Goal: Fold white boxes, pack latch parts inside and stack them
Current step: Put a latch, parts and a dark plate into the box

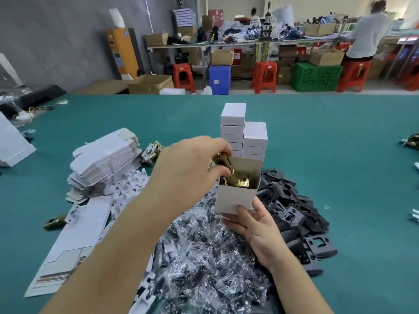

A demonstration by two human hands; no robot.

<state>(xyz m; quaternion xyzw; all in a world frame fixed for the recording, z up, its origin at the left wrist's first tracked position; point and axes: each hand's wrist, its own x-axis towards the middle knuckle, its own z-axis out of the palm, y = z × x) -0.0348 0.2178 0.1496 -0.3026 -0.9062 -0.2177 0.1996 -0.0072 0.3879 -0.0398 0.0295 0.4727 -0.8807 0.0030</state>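
Left hand comes in from the left, above the box mouth, fingers curled round a brass latch. The latch's lower end is already inside the box; the upper end is still at the fingertips, over the left rim. Its long axis looks tilted, top leaning left and far, so it likely needs to come upright or slide down along the box's depth to seat.

Right hand grips the box from below on the near side, thumb on the front face, mouth up, far flap standing. Box is held over the bagged parts, with black plates to the right. Finished stack sits just beyond the box; flat blanks lie left.
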